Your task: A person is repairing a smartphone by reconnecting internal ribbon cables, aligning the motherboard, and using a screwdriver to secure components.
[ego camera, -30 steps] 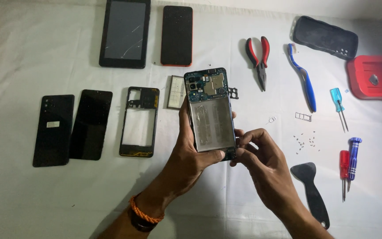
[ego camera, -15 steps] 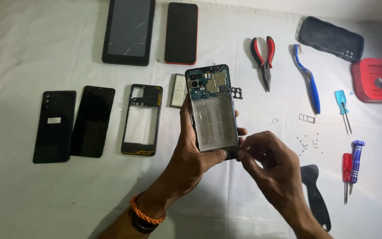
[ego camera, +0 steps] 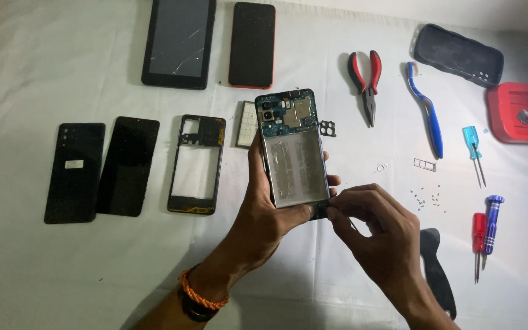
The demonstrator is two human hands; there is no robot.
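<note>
Far left on the white tabletop [ego camera: 44, 269]: a black back cover [ego camera: 74, 172], then a dark screen panel [ego camera: 128, 166], then an empty phone frame [ego camera: 197, 164], all lying flat and apart. Above them, a cracked tablet [ego camera: 178, 41] and a black phone with a red edge [ego camera: 252, 44].

Centre now. Left hand [ego camera: 270, 211] wrapped around the opened phone [ego camera: 293, 153], held up off the tabletop, tilted toward the camera, circuit board at the top, bare metal tray below. Grip from the side edges only, thumb low near the bottom corner. A slip here probably drops the phone onto the frame or the small pale part [ego camera: 247, 123] just behind it.

Right hand [ego camera: 374, 235] at the phone's bottom edge, fingers [ego camera: 340, 205] pinched together on something too small to make out. Too hard a pull there could tear a thin cable or crack the lower board.

Further right: tiny screws [ego camera: 428, 198] scattered loose, close to that working wrist. One sweep of the forearm likely sends them off. Same for the little tray [ego camera: 425, 164] lying near them.

Beyond: red-handled pliers [ego camera: 365, 76], blue toothbrush [ego camera: 426, 110], black case [ego camera: 458, 55], red box [ego camera: 524, 113], teal screwdriver [ego camera: 473, 146], red and blue screwdrivers [ego camera: 485, 229], black pry tool [ego camera: 438, 272] under the right arm.
</note>
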